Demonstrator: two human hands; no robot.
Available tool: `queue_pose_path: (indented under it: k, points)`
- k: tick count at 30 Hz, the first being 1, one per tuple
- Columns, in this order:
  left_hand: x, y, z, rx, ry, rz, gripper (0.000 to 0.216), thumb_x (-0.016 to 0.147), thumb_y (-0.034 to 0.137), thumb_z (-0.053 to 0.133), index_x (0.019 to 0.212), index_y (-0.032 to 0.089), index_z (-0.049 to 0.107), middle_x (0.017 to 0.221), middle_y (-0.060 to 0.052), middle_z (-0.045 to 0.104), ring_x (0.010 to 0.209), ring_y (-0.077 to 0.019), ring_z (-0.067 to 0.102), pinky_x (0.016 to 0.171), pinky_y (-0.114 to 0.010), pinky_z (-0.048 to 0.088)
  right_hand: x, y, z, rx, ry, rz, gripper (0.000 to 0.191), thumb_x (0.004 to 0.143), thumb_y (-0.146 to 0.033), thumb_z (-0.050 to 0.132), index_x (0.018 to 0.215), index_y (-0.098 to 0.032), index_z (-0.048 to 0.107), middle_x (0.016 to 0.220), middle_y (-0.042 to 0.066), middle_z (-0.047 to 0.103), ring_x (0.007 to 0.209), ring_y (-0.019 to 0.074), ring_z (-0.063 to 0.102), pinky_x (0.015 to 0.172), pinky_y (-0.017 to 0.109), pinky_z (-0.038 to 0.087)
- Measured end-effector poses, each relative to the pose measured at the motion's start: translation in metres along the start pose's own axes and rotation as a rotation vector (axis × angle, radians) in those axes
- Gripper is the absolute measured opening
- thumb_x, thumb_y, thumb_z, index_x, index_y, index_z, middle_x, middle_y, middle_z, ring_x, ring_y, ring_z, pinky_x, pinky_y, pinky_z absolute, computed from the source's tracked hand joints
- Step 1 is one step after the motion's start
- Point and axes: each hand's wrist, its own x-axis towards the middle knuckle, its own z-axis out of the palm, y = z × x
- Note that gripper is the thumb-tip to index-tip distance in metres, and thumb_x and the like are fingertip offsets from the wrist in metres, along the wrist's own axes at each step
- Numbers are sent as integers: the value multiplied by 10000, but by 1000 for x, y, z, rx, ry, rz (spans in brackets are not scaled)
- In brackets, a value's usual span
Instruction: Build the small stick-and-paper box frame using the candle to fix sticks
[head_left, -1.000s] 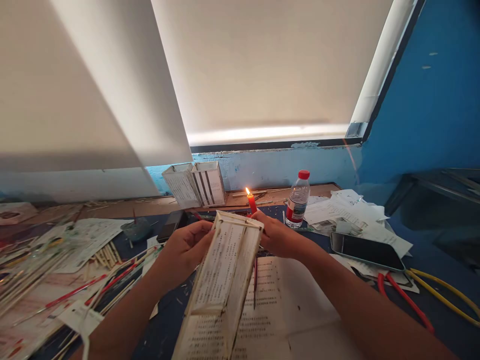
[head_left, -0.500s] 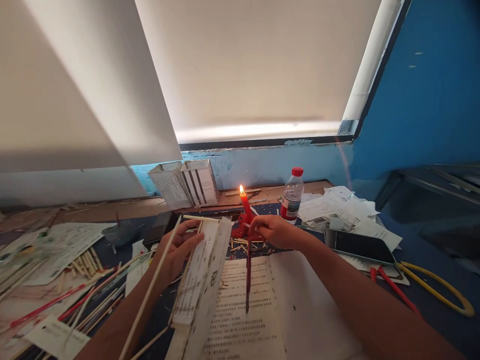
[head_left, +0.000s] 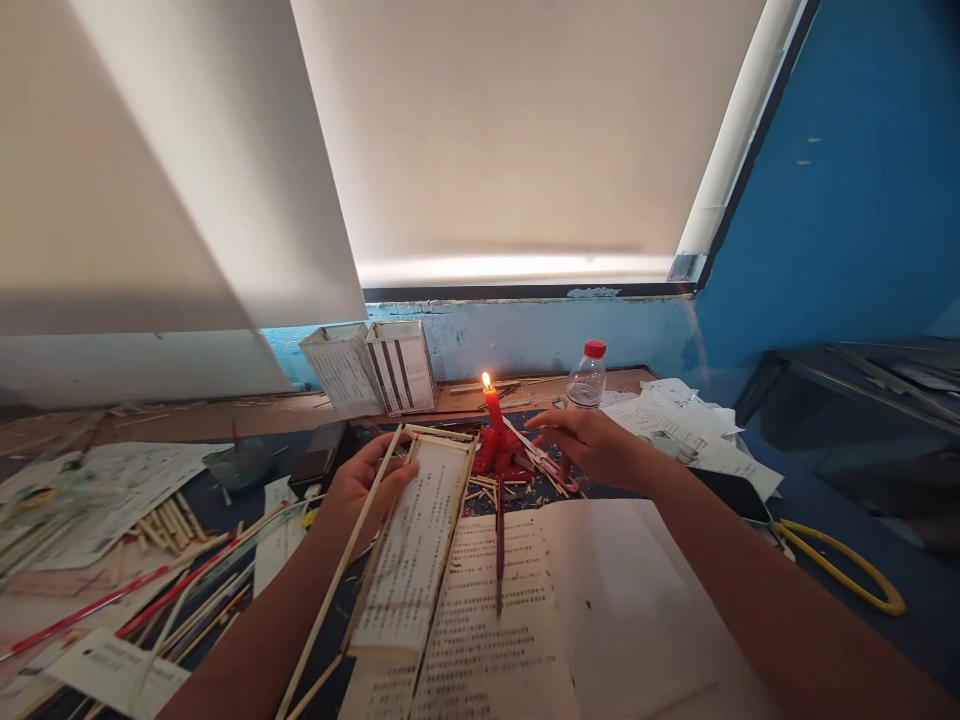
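Observation:
My left hand (head_left: 367,490) grips a long box-like frame (head_left: 420,540) of thin wooden sticks, covered with printed paper, tilted above an open book (head_left: 495,640). Long thin sticks of the frame run down toward me past my left wrist. My right hand (head_left: 592,445) is open, fingers stretched toward the candle with nothing visible in them. Just left of those fingers, a lit red candle (head_left: 492,412) stands in a mass of red wax (head_left: 514,465). Under my right fingers lies a pinkish tool (head_left: 559,472), partly hidden. A thin dark red stick-like thing (head_left: 499,560) reaches over the book.
Two paper-covered boxes (head_left: 401,370) stand by the wall. A red-capped bottle (head_left: 587,375), loose papers (head_left: 675,415), a phone (head_left: 727,495) and a yellow-handled tool (head_left: 847,570) are at right. Sticks (head_left: 172,520), papers and a dark box (head_left: 322,455) crowd the left.
My right hand has moved right, away from the candle base, and its fingers have spread from a pinch. The frame in my left hand has turned, showing its printed face more fully.

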Motion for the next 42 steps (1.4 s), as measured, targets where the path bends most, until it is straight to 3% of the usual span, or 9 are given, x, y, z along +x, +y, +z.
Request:
queue_pose_path:
  k: [6, 9, 12, 15, 21, 24, 30, 36, 42]
  points:
    - [0, 1, 0, 13, -12, 1, 573, 674, 416, 880, 1163, 182, 693, 734, -12, 767, 551, -171, 659, 482, -232, 477, -60, -2, -12, -501, -129, 267, 258, 978, -214, 543, 1050, -268, 784, 812, 63, 740, 653, 208, 649, 596, 296, 420]
    - [0, 0, -1, -6, -20, 2, 633, 651, 457, 892, 1181, 175, 691, 719, -21, 768, 540, -187, 664, 470, -246, 487, -104, -7, -4, -358, -150, 263, 246, 935, -395, 692, 1163, -326, 753, 959, 45, 771, 805, 230, 703, 688, 303, 489]
    - [-1, 0, 0, -27, -16, 10, 624, 676, 440, 881, 1211, 187, 684, 718, -18, 773, 553, -188, 677, 474, -238, 489, -140, -20, 17, -211, -310, 260, 518, 703, -399, 907, 1189, -365, 733, 1107, 34, 758, 962, 255, 709, 777, 301, 525]
    - [-1, -2, 2, -56, -26, 14, 591, 699, 412, 880, 1215, 202, 683, 714, 2, 766, 565, -169, 681, 501, -225, 509, -150, -25, 33, -276, -390, 184, 318, 833, -193, 708, 1127, -310, 743, 1092, 57, 757, 968, 245, 711, 819, 319, 514]
    - [4, -12, -1, -105, -121, -2, 676, 696, 429, 905, 1272, 196, 637, 980, -67, 800, 712, -187, 734, 585, -254, 580, -115, 15, 12, -470, -124, 178, 255, 930, -183, 568, 1129, -229, 720, 1039, 95, 766, 898, 253, 713, 751, 334, 495]
    - [4, -14, -2, -110, -181, -16, 679, 738, 401, 880, 1338, 208, 629, 1210, -128, 776, 797, -199, 754, 620, -261, 590, -94, 27, -4, -551, -126, 149, 225, 928, -236, 611, 1109, -226, 744, 993, 94, 784, 899, 277, 723, 719, 332, 468]
    - [3, -15, -2, -54, -261, -25, 672, 790, 380, 821, 1407, 240, 597, 1448, -148, 675, 1016, -271, 747, 750, -327, 610, -13, -12, -13, -170, 182, -52, 317, 1032, -379, 515, 1139, -197, 752, 870, 73, 772, 642, 174, 630, 613, 299, 433]
    - [0, -16, -3, -44, -317, 4, 536, 857, 403, 779, 1355, 272, 631, 1449, -131, 679, 1173, -313, 715, 893, -396, 608, 74, -16, 14, 255, 454, -159, 420, 1010, -500, 524, 1043, -171, 783, 663, -4, 570, 537, 120, 435, 504, 260, 330]
    - [-13, -8, 4, -77, -361, -25, 436, 847, 440, 801, 1246, 287, 712, 1208, -84, 805, 1068, -269, 762, 875, -330, 609, 92, 6, 30, 346, 490, -168, 376, 954, -458, 578, 1087, -159, 764, 631, -25, 533, 513, 112, 387, 459, 244, 294]
